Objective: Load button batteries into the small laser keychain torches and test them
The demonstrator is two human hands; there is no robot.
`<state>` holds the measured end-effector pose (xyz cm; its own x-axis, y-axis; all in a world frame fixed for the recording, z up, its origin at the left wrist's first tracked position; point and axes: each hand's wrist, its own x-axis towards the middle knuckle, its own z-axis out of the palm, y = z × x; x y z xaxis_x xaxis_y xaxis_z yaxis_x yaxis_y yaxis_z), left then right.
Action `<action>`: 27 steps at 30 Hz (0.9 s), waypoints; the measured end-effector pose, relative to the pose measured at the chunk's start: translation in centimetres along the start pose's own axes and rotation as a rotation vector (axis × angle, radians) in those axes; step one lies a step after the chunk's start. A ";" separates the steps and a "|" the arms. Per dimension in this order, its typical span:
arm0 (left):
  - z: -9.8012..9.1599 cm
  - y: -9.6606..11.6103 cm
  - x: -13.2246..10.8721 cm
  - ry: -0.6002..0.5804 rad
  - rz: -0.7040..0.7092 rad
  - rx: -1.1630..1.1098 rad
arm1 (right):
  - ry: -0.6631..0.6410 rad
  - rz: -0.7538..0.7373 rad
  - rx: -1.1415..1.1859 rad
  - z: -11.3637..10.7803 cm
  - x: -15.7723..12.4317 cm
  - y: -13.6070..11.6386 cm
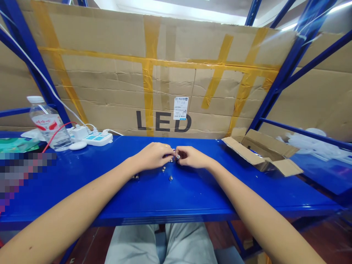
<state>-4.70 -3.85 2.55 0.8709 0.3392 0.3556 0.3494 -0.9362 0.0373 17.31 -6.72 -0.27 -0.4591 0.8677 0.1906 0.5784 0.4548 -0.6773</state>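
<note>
Head view: a metal part (178, 157) is pinched by the right hand (193, 157); what is held by the left hand (153, 155) cannot be told.

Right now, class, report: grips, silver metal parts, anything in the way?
Right grip pinching a small silver metal part. Left grip alongside, hold unclear. Loose silver metal parts nearby. Open brown cardboard box right, clear of both.

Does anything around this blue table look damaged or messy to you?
The big cardboard panel behind the table looks worn: creases run across it, and yellow tape crosses it, some strips slanting. Small metal pieces lie loosely scattered near the left hand. I see no spill.
</note>
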 end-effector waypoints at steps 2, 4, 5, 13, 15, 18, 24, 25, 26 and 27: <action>-0.8 -0.3 -0.2 -0.083 -0.058 -0.017 | 0.003 -0.028 -0.064 -0.2 -0.1 -0.1; -1.3 -0.7 -0.4 -0.219 -0.110 -0.064 | -0.017 -0.046 -0.091 -0.3 -0.2 -0.2; -1.4 -0.9 -0.5 -0.277 -0.123 -0.091 | -0.027 -0.050 -0.098 -0.3 -0.3 -0.3; -0.3 -1.6 -0.7 -0.391 -0.075 -0.244 | -0.028 -0.040 -0.146 -0.3 -0.3 -0.6; 0.0 -1.6 -0.6 -0.392 -0.080 -0.234 | -0.029 -0.038 -0.151 -0.3 -0.2 -0.5; 0.2 -1.4 -0.6 -0.389 -0.103 -0.223 | -0.027 -0.039 -0.154 -0.3 -0.2 -0.5; 0.0 -0.9 -0.5 -0.365 -0.159 -0.177 | -0.027 -0.042 -0.142 -0.3 -0.2 -0.4; -0.1 -0.8 -0.4 -0.330 -0.152 -0.169 | -0.025 -0.043 -0.139 -0.3 -0.2 -0.4; -0.1 -0.7 -0.3 -0.276 -0.141 -0.159 | -0.024 -0.044 -0.135 -0.3 -0.2 -0.4; -0.2 -0.5 -0.2 -0.210 -0.127 -0.149 | -0.023 -0.042 -0.132 -0.2 -0.2 -0.4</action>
<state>-5.14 -3.44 2.60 0.8812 0.4518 0.1391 0.4193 -0.8829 0.2112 17.33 -7.09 0.14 -0.4992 0.8432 0.1997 0.6414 0.5145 -0.5691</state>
